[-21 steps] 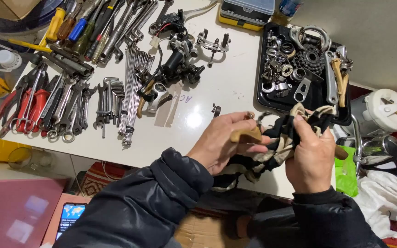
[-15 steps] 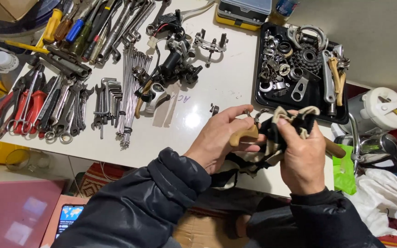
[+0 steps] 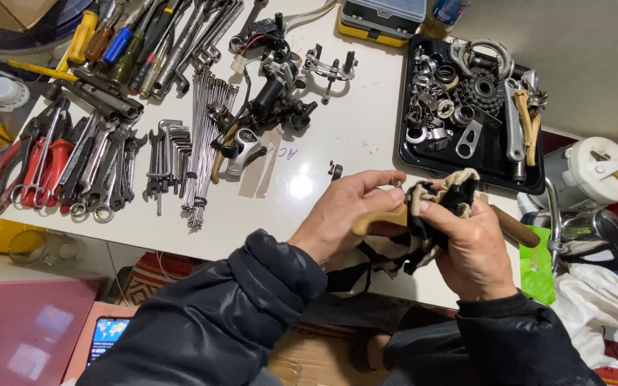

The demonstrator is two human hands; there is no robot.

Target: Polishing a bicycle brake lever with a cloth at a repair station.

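Note:
My left hand [image 3: 348, 211] grips the pale wooden handle [image 3: 379, 218] of a tool over the near edge of the white table [image 3: 355, 136]. My right hand [image 3: 470, 246] is closed around a black-and-cream rag [image 3: 446, 194] wrapped over the tool's middle. The far end of the tool, a brown handle [image 3: 515, 227], sticks out to the right of the rag. Part of the rag hangs down between my arms. The tool's middle is hidden by the cloth.
A black tray [image 3: 491, 154] of metal bike parts and a cog sits at the right. Spokes [image 3: 205, 143], hex keys, wrenches, pliers [image 3: 33, 164] and screwdrivers lie at the left. Black brake parts [image 3: 270, 93] sit in the centre. A green bag and a white jug lie off the right edge.
Both hands have kept hold of the tool and rag. My right hand has shifted slightly along the cloth-covered part, and the rag has bunched higher above it.

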